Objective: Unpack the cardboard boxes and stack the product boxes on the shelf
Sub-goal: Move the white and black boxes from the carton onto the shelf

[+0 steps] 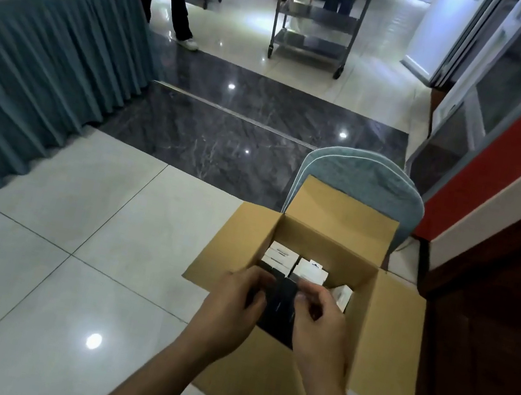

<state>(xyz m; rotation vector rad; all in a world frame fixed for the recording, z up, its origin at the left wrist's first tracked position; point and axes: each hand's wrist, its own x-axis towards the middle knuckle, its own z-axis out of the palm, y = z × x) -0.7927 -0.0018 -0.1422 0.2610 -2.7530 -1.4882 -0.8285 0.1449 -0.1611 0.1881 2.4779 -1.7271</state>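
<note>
Early in unpacking: left hand (235, 301) and right hand (317, 319) curled around dark product boxes (278, 305) inside open brown cardboard box (324, 240), white product boxes (296, 264) remaining, nothing visibly shelved.

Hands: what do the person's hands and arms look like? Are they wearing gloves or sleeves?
No gloves. Both hands, the left hand and the right hand, are bare, with no rings showing. The forearms are bare too: no sleeves, watch or bracelet anywhere in view. The nails look short. The arms come in from the bottom of the picture.
</note>
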